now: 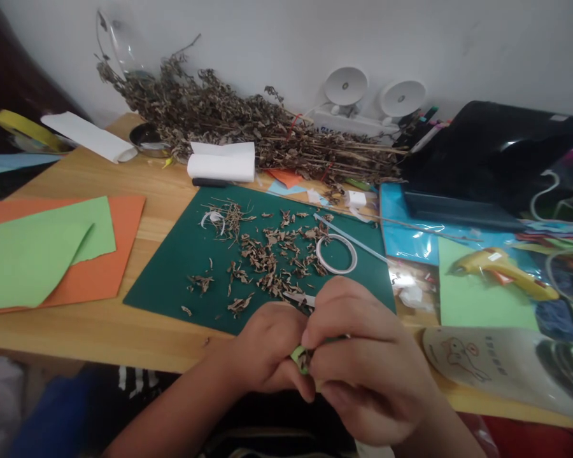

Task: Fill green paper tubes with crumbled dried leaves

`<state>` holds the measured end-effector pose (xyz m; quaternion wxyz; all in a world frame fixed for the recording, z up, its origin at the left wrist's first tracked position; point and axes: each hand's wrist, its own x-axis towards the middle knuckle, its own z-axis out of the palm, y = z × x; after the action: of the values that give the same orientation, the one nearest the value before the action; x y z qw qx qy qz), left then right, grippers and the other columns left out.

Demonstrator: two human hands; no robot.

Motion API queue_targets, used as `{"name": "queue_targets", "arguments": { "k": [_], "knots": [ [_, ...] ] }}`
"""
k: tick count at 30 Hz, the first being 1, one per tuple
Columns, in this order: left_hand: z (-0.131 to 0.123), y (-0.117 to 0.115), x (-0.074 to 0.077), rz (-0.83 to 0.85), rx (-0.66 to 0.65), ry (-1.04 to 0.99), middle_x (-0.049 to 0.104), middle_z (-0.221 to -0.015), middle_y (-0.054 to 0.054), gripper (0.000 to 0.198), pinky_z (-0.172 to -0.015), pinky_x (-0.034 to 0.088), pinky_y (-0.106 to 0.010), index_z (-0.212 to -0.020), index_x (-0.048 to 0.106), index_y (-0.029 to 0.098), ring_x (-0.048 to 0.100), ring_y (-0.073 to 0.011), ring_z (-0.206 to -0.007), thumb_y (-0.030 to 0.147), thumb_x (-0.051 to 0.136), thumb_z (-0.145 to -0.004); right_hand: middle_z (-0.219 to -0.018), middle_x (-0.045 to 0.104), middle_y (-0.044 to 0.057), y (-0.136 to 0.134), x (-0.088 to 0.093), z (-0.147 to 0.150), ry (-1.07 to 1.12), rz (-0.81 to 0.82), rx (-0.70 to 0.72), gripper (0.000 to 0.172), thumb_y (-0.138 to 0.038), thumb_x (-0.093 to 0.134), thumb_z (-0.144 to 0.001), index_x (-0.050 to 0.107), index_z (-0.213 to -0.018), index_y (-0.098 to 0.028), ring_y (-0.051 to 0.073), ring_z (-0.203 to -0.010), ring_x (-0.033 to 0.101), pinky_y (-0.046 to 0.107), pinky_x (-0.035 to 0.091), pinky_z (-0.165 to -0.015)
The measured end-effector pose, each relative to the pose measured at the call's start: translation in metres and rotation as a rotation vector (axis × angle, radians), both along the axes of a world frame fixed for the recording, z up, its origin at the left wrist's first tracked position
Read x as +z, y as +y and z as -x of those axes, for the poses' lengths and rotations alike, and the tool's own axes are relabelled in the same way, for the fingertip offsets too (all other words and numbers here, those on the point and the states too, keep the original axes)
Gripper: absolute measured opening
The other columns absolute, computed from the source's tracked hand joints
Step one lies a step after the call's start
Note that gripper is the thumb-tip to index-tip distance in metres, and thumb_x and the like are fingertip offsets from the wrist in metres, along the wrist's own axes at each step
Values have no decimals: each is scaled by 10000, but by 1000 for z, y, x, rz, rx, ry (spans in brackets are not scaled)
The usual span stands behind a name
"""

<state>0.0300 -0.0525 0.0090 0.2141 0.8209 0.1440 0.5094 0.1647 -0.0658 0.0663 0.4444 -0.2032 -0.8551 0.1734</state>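
Observation:
My left hand [263,346] and my right hand [367,359] meet at the table's front edge, both closed in a pinch on a small green piece [298,356] with a dark bit on it. Their fingers hide most of that piece. Just beyond them lies a dark green cutting mat [172,273] strewn with crumbled dried leaves [272,254]. A ring of clear tape [336,254] rests on the mat past my right hand, and a pale glue stick [351,240] lies beside it.
Dried branches [248,121] are heaped against the wall. White paper rolls [223,164] lie behind the mat. Green and orange sheets [52,245] lie at the left. A yellow glue gun [503,270] rests on a green sheet at the right, near a black tray [487,152].

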Motion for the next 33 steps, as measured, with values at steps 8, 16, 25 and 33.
{"name": "queue_targets", "arguments": {
  "k": [8,16,25,33],
  "knots": [
    [2,-1,-1,19,29,56,507,-547,9,333,-524,401,-233,-878,413,189,523,-125,-521,452,210,-848,-950,524,12,-9,8,-6,-168,-34,-119,228,-285,363,-808,530,-687,-187,143,-829,468,307,393,-740],
    [1,0,1,37,-49,36,522,-575,8,325,-539,397,-219,-815,411,191,525,-109,-551,446,213,-852,-982,509,20,-5,2,-6,58,-65,-84,175,-272,401,-803,507,-731,-151,112,-803,512,277,430,-691],
    [0,0,-1,53,-36,-19,512,-561,20,334,-531,377,-202,-728,416,183,499,-94,-552,458,263,-840,-877,523,23,3,1,-12,-62,14,-74,142,-253,552,-721,498,-811,-157,109,-786,505,280,418,-709],
    [1,-1,-3,85,-43,-14,526,-555,7,346,-497,385,-213,-710,424,183,500,-106,-516,472,275,-829,-838,540,24,8,3,-12,-100,-18,-40,148,-294,523,-767,540,-725,-153,93,-744,504,265,422,-697]
  ]
}}
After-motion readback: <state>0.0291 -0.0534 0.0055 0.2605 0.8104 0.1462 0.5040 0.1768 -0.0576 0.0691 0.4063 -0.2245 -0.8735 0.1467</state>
